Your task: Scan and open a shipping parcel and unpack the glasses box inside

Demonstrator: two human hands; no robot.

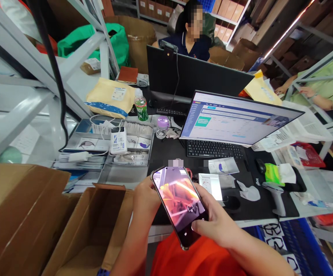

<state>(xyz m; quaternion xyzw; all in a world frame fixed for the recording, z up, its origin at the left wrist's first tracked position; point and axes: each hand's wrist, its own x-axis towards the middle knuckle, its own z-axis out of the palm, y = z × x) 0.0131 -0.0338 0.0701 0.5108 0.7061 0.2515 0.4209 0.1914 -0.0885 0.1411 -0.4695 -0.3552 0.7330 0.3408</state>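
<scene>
A smartphone is held tilted over the desk's front edge, its lit screen showing a blurry orange and pink picture with camera-style buttons below. My left hand grips its upper left edge, the fingers mostly hidden behind it. Along the right side my right hand is closed around the phone, and its thumb rests on the lower part of the screen. Just beyond the phone lie a small white box and a printed card. A black keyboard sits under the lit monitor.
Left of the desk mat stands a grey divided tray with cards and a white device. Open cardboard boxes are at lower left. A handheld scanner and mouse lie right. A green-labelled bottle stands behind. Another person sits opposite.
</scene>
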